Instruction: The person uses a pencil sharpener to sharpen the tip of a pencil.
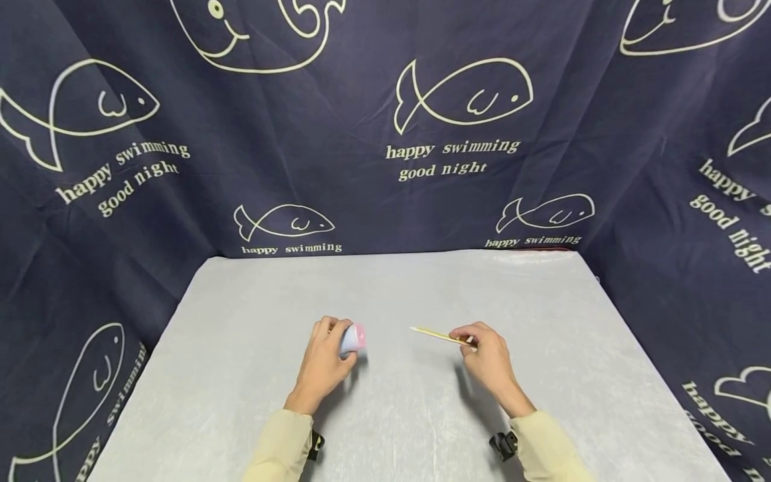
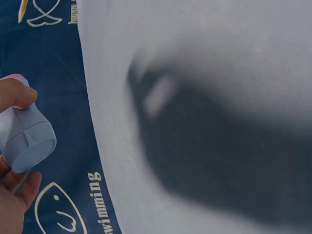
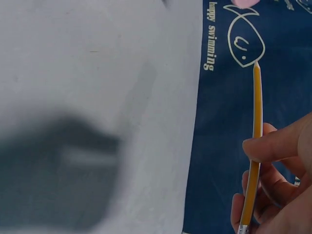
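Observation:
My left hand point(image 1: 323, 365) grips a pale blue pencil sharpener point(image 1: 349, 340) with a pink end, which faces right and has a small dark hole. In the left wrist view, the thumb lies across the sharpener's point(image 2: 30, 134) upper part, with fingers beneath its rounded blue base. To the right, my right hand point(image 1: 489, 358) pinches a yellow pencil point(image 3: 258, 105) between thumb and fingers near its metal-ferruled end. The pencil's pale tip points left toward the sharpener, a gap apart from it. Both hands are raised over the table, casting shadows on it.
A pale grey cloth covers the table point(image 1: 385, 288). Dark blue curtains point(image 1: 361, 134) with fish drawings and lettering surround its back and sides. Dark wrist cameras point(image 1: 503, 444) hang below the light sleeves point(image 1: 551, 445).

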The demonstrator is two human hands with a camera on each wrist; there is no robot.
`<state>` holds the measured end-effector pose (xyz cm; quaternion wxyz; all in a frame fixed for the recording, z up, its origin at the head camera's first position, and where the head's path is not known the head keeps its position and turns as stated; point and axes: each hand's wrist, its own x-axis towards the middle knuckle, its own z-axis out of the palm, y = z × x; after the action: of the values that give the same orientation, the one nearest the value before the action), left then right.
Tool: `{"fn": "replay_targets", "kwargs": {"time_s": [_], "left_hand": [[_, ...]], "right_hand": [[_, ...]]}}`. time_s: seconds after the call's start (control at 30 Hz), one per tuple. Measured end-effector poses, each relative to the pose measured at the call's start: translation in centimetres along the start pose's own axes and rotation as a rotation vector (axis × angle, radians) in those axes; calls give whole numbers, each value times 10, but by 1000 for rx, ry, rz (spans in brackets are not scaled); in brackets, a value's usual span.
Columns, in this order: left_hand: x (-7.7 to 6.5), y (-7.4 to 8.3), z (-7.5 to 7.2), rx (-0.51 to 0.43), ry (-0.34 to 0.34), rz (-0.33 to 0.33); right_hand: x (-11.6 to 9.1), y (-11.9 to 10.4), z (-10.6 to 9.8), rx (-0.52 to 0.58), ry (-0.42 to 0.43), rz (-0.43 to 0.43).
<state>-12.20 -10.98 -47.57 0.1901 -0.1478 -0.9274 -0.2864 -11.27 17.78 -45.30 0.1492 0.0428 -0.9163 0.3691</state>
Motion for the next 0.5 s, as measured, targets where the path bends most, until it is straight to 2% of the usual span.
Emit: {"fn": "replay_targets", "kwargs": {"time_s": [0.23, 0.5], "left_hand": [[4, 8, 4, 56, -1, 123], [4, 18, 7, 59, -32, 188]], "right_hand": [[4, -10, 4, 21, -52, -69], [2, -15, 8, 14, -74, -150]]}}
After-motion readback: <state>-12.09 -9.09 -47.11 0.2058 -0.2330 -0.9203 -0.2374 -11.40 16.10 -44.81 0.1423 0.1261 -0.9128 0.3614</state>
